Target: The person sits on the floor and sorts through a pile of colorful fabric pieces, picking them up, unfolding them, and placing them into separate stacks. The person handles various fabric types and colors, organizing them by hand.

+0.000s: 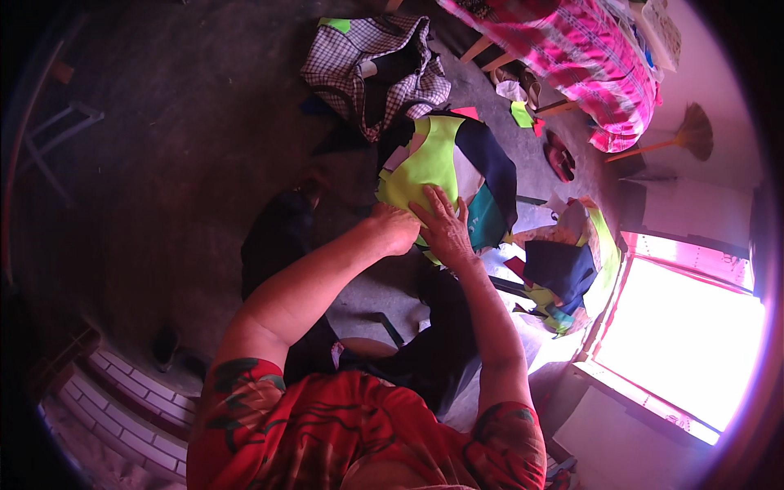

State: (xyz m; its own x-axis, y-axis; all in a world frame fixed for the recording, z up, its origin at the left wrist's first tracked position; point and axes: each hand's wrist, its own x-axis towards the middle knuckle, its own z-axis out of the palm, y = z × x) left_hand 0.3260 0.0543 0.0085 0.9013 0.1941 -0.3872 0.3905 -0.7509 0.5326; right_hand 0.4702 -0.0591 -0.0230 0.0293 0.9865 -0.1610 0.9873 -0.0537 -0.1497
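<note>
A stack of cut cloth pieces [445,155], bright yellow-green on top with navy, white and teal under it, lies on the grey floor in front of me. My right hand [445,224] rests flat on the yellow-green piece with fingers spread. My left hand [394,227] presses down at the near edge of the same stack, its fingers curled under and partly hidden. Dark navy cloth [441,343] lies across my lap below both forearms.
A black-and-white checked cloth bag [371,65] sits behind the stack. A second heap of navy and yellow-green pieces [563,273] lies right. A pink striped cloth [572,57] covers furniture at the back, with sandals [560,155], a broom [690,135] and a bright doorway [686,343].
</note>
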